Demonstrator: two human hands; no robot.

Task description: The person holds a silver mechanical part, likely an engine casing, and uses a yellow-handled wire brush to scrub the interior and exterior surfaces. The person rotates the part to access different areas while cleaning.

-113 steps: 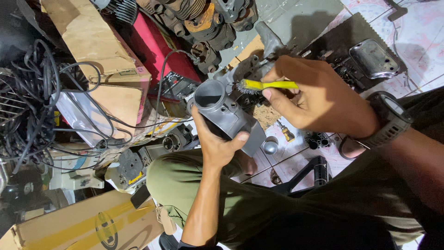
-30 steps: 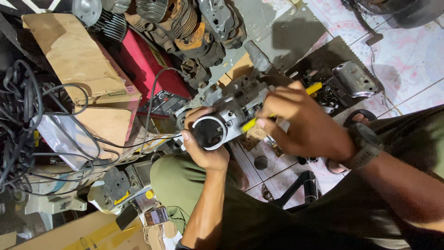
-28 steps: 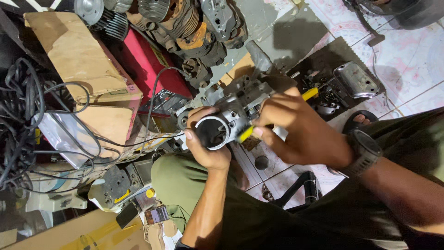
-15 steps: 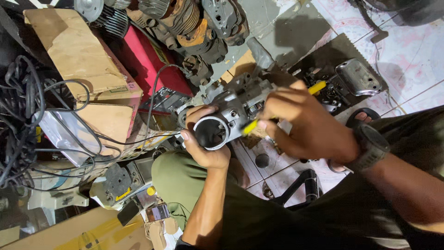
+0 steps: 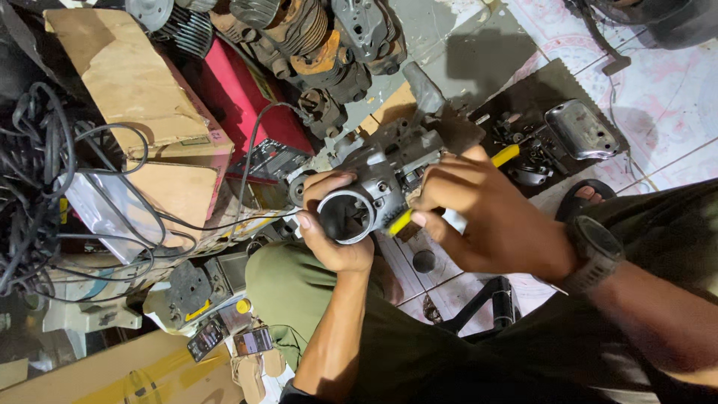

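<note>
My left hand [image 5: 329, 236] grips a grey metal engine part [image 5: 374, 183] with a round open bore [image 5: 344, 217] facing up at me, held above my knee in olive trousers. In my right hand [image 5: 486, 217] is a small yellow-handled brush [image 5: 502, 155], its head pressed against the side of the part beside the bore. The bristles are hidden between my fingers and the metal. A dark watch [image 5: 594, 251] sits on my right wrist.
Rusty finned engine cylinders [image 5: 314, 37] and a red case [image 5: 239, 97] lie at the top. Cardboard boxes [image 5: 127, 82] and tangled black cables [image 5: 45, 187] fill the left. A dark mat [image 5: 553, 90] carries a shiny metal cover [image 5: 580, 131] and small parts. A black tool stands on the tiles [image 5: 486, 303].
Earlier I held the part with the bore tilted away and the brush above it. Since then the bore turned to face me, and the brush strokes back and forth along its side.
</note>
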